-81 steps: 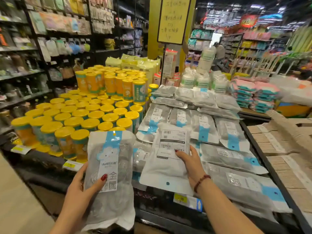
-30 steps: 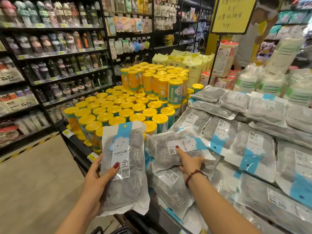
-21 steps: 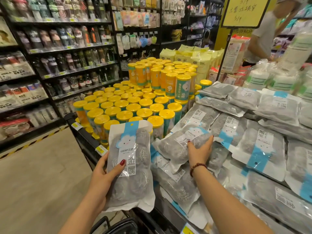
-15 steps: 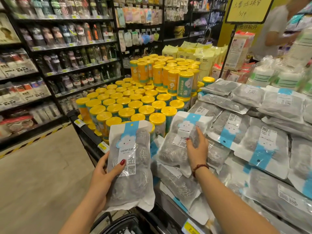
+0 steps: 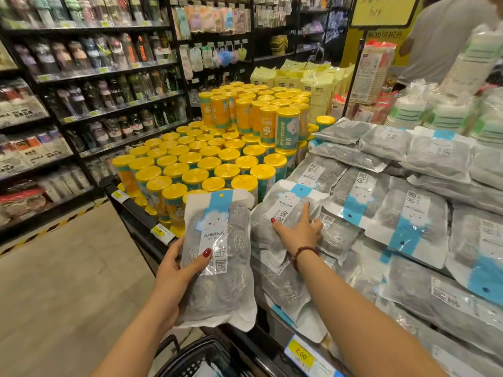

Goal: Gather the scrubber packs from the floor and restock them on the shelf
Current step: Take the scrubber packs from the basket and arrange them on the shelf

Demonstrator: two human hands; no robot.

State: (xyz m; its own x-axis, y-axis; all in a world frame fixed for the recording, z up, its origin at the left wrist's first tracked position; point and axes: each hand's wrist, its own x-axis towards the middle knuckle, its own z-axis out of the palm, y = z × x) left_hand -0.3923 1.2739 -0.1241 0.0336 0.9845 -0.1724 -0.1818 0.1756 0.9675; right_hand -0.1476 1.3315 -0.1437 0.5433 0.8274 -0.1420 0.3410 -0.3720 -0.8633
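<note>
My left hand (image 5: pixel 181 263) grips a scrubber pack (image 5: pixel 217 257), a clear bag of grey steel wool with a blue-and-white cloud label, held upright in front of the shelf edge (image 5: pixel 141 227). My right hand (image 5: pixel 298 229) lies with straight fingers on another scrubber pack (image 5: pixel 285 210), which rests label up on the pile at the front left of the display. Several more scrubber packs (image 5: pixel 408 221) cover the shelf to the right in overlapping rows.
Yellow-lidded canisters (image 5: pixel 206 164) stand packed to the left of the packs. A black shopping basket (image 5: pixel 201 357) sits below my arms. Dark shelving with bottles (image 5: pixel 95 85) lines the aisle on the left. A person (image 5: pixel 446 36) stands at the far right behind stacked paper cups.
My right hand turned the pack label up and laid it flat on the pile, and its fingers now press on it. My left hand kept its pack steady.
</note>
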